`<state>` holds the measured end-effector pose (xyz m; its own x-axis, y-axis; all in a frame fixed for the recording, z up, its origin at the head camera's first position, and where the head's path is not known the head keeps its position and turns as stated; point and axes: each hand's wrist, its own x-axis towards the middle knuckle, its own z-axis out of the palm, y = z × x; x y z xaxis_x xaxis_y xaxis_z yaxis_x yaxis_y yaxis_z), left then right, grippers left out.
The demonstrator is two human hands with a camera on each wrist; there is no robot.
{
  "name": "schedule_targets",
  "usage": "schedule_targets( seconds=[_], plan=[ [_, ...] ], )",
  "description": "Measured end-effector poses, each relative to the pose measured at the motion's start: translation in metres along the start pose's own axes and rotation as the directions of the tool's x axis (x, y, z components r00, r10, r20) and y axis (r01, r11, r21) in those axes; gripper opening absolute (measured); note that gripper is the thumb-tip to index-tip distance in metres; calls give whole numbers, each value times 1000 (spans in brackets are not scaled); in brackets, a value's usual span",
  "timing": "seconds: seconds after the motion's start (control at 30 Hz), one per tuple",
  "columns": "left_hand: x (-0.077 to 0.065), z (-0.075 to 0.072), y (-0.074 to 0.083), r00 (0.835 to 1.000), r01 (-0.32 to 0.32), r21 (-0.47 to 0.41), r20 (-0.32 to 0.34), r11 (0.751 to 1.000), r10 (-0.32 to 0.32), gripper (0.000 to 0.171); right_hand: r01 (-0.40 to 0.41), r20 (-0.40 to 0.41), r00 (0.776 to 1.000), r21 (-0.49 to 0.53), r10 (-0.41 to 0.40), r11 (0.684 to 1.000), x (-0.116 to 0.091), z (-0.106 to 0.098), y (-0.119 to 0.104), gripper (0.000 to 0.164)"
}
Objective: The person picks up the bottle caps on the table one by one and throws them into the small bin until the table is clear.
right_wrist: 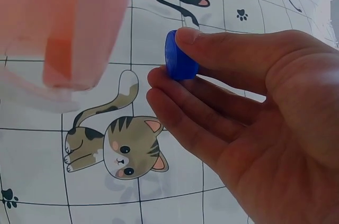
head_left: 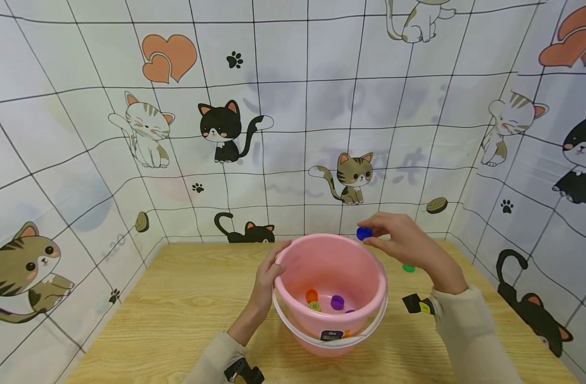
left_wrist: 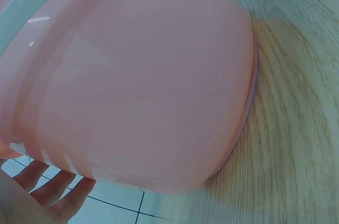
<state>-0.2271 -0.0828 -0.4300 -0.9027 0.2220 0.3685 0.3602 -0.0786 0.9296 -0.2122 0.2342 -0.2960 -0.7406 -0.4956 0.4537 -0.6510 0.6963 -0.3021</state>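
Observation:
A pink bucket (head_left: 331, 261) stands on the table with its white handle (head_left: 316, 341) hanging down in front. My left hand (head_left: 264, 288) grips its left rim, thumb over the edge; in the left wrist view the fingers (left_wrist: 55, 187) lie against the outer wall. Just above the right rim, my right hand (head_left: 412, 245) pinches a blue bottle cap (right_wrist: 181, 57) between thumb and fingers. Inside the bucket lie an orange cap (head_left: 312, 296), a yellow-green cap (head_left: 314, 306) and a purple cap (head_left: 337, 302). Another purple piece is partly hidden by the front rim.
A green cap (head_left: 409, 268) lies on the wooden table (head_left: 177, 304) to the right of the bucket, below my right wrist. Cat-printed sheeting (head_left: 283, 149) encloses the table at the back and on both sides.

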Motion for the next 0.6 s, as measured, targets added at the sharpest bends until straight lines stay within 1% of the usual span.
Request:
schedule_targets(
  seconds=[0.3, 0.6],
  plan=[
    [0, -1, 1, 1000, -5, -7, 7, 1000, 5, 60, 9, 13, 1000, -15, -8, 1000, 15, -1, -8, 34],
    [0, 0, 3, 1000, -6, -10, 7, 1000, 6, 59, 3, 46, 999, 16, -4, 1000, 27, 3, -14, 35]
  ],
)
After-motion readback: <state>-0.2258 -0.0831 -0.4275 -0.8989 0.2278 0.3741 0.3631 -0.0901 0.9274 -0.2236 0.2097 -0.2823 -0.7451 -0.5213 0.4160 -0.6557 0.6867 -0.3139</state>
